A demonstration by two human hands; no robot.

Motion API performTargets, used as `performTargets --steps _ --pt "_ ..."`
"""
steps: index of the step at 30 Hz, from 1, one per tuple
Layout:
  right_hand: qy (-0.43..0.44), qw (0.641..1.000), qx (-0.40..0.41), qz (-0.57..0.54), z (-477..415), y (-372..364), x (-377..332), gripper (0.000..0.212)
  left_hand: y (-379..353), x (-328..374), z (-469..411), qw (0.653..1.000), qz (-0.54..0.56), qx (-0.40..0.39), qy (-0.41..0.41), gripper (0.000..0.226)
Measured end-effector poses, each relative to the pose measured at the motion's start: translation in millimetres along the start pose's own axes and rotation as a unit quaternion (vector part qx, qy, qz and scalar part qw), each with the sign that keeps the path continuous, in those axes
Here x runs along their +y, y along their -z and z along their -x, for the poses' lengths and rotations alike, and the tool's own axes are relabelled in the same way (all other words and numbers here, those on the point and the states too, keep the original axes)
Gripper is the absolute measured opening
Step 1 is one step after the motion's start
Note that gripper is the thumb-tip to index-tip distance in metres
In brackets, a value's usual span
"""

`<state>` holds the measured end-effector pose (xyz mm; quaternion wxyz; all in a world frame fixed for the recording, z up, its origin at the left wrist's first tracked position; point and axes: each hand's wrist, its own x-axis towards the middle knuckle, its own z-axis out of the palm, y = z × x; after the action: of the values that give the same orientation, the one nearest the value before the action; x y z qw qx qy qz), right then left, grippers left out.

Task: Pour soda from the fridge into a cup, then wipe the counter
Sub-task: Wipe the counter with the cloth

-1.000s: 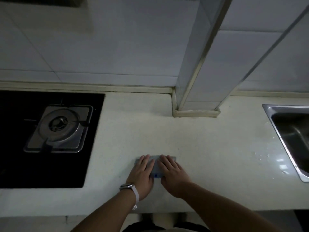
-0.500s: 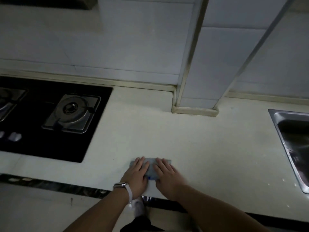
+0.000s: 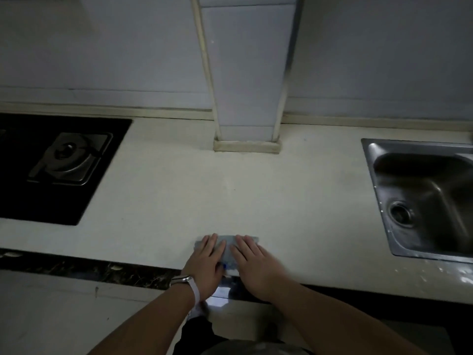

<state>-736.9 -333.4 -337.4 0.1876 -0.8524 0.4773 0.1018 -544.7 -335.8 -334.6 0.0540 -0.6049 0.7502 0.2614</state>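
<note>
Cloth [image 3: 228, 249], pale grey-blue and folded to a small rectangle, lies flat on the pale worktop [image 3: 281, 196], close to its front edge and roughly midway along it. Both hands rest on top of it, side by side. The left hand [image 3: 204, 265], with a light band [image 3: 190, 284] at its wrist, covers the cloth's left part. The right hand [image 3: 256, 267] covers the right part. Fingers on both are straight and point away from the person, palms down, pressing and not gripping. Laid flat like this, the hands likely spread pressure over the whole cloth so it can be slid across the surface. This looks like the wiping part of the task.

No cup or soda shows in this view. To the right, well apart from the cloth, a steel sink [image 3: 435, 190] is set into the worktop, with shiny wet spots [image 3: 460, 275] near its front corner. These may be what needs wiping. To the left sits a black hob [image 3: 64, 203] with one burner [image 3: 69, 160]. A tiled pillar [image 3: 245, 98] rises from the back wall, straight ahead.
</note>
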Motion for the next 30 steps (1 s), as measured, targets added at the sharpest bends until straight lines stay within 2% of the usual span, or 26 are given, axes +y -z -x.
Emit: performTargets --steps 2,5,7,9,13,21,27,30 --pt "-0.003 1.0 0.023 -0.004 19 -5 19 0.062 -6 26 -5 1.0 -0.007 -0.006 -0.016 0.065" --pt "-0.056 0.997 0.025 -0.045 48 -1 45 0.063 -15 64 -17 0.999 -0.014 -0.015 -0.05 0.065" --pt "-0.078 0.996 0.01 -0.048 66 -1 60 0.071 -21 86 -26 0.996 -0.034 -0.028 -0.072 0.064" --pt "-0.104 0.994 0.028 -0.036 83 -4 77 0.075 -27 109 -35 0.994 -0.045 -0.042 -0.094 0.067" --pt "-0.184 0.981 0.012 -0.054 111 -13 106 0.056 -38 154 -50 0.987 -0.056 -0.062 -0.139 0.069" --pt "-0.306 0.949 0.045 -0.065 147 -17 146 0.056 -57 241 -72 0.973 -0.086 -0.13 -0.172 0.079" --pt "-0.323 0.939 0.073 -0.089 165 -16 179 0.059 -62 275 -93 0.967 -0.089 -0.13 -0.199 0.086" --pt "-0.314 0.939 0.101 -0.098 168 -17 196 0.052 -68 282 -103 0.966 -0.098 -0.095 -0.221 0.088"
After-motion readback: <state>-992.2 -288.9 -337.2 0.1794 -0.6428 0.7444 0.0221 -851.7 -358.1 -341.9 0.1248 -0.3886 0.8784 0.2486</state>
